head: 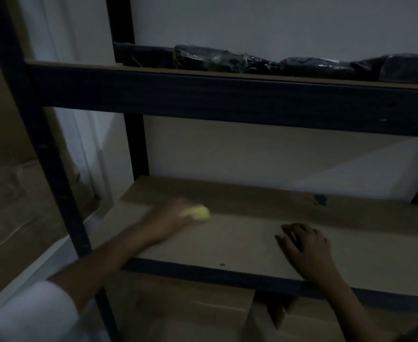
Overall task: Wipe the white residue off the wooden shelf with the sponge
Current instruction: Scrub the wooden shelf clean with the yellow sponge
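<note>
- The left hand (171,219) presses a yellow sponge (196,212) onto the shelf (252,233), toward its left rear. Its grip is closed around the sponge, fingers over the top, probably so the palm can bear down while scrubbing.
- The hand and sponge are blurred, which suggests a wiping stroke is under way.
- The right hand (304,245) lies flat on the shelf near the front edge, well apart from the sponge. Its grip is spread and holds nothing; it likely braces the body while the other arm reaches in.
- The light is dim, so I cannot tell where white residue remains; a dark smudge (319,199) sits near the back right.
- Black wrapped bundles (227,58) lie on the upper shelf, clear of the work.
- Boxes (190,309) sit below.
</note>
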